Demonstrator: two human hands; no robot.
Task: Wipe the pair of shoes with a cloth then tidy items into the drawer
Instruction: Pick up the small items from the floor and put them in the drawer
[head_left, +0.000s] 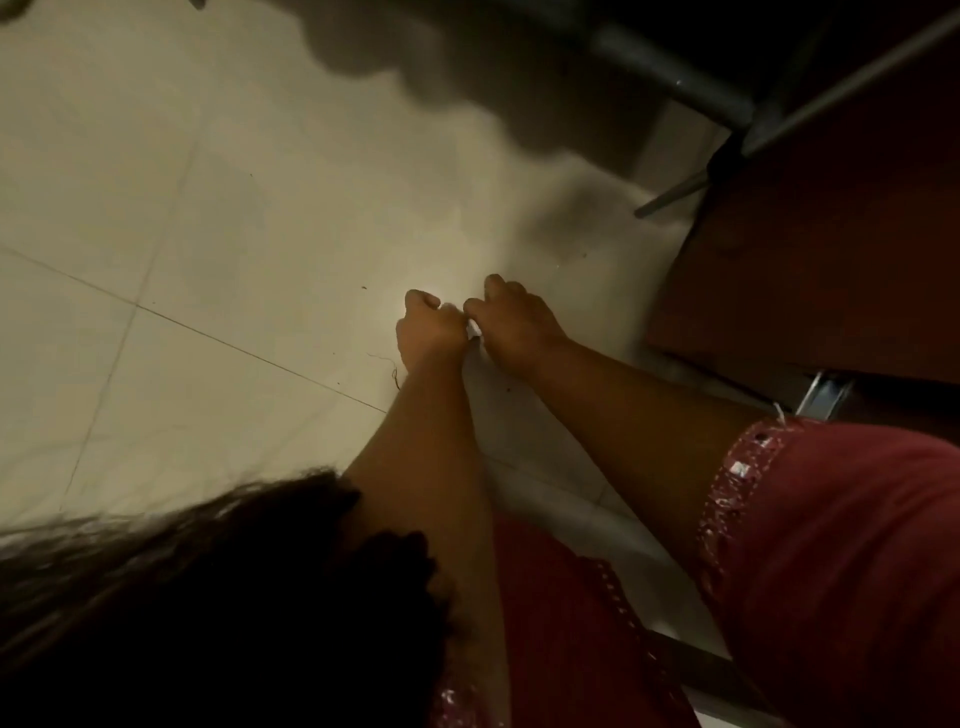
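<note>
The view is dim and blurred, and it shows no shoes and no drawer. My left hand (431, 327) and my right hand (514, 322) are held together over the pale tiled floor (208, 234), fingers curled and fingertips meeting. A small pale thing (473, 332) shows between them, pinched from both sides. I cannot tell what it is. Both forearms reach out from red sleeves with a patterned trim.
Dark brown wooden furniture (810, 249) stands at the right, with a metal rail (826, 397) under it. Grey metal legs (675, 78) and a thin rod (852, 78) cross the top right. Dark hair (208, 597) hides the lower left.
</note>
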